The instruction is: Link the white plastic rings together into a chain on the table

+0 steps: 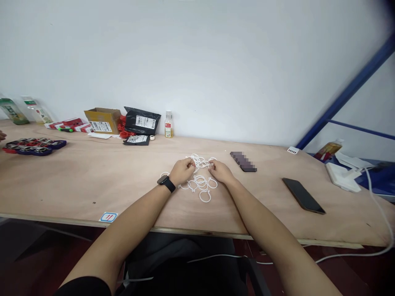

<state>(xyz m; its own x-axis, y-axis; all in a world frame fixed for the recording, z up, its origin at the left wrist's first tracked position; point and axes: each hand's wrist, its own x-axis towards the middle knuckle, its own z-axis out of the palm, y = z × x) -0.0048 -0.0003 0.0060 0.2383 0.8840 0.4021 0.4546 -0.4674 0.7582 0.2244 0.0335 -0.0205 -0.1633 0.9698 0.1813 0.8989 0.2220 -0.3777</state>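
In the head view, your left hand and your right hand sit close together near the middle of the plywood table, both over a loose pile of white plastic rings. Your left hand is curled into a loose fist around some of the rings at the far side of the pile, and your right hand has its fingers pinched on rings just beside it; the fingertips themselves are hidden from you. The rest of the rings lie flat on the wood between your wrists. A black smartwatch is on your left wrist. To your right a dark phone lies flat, well apart from the pile. Against the wall stand a small bottle, black mailer bags and a cardboard box. Another person's hand shows at the far left edge.
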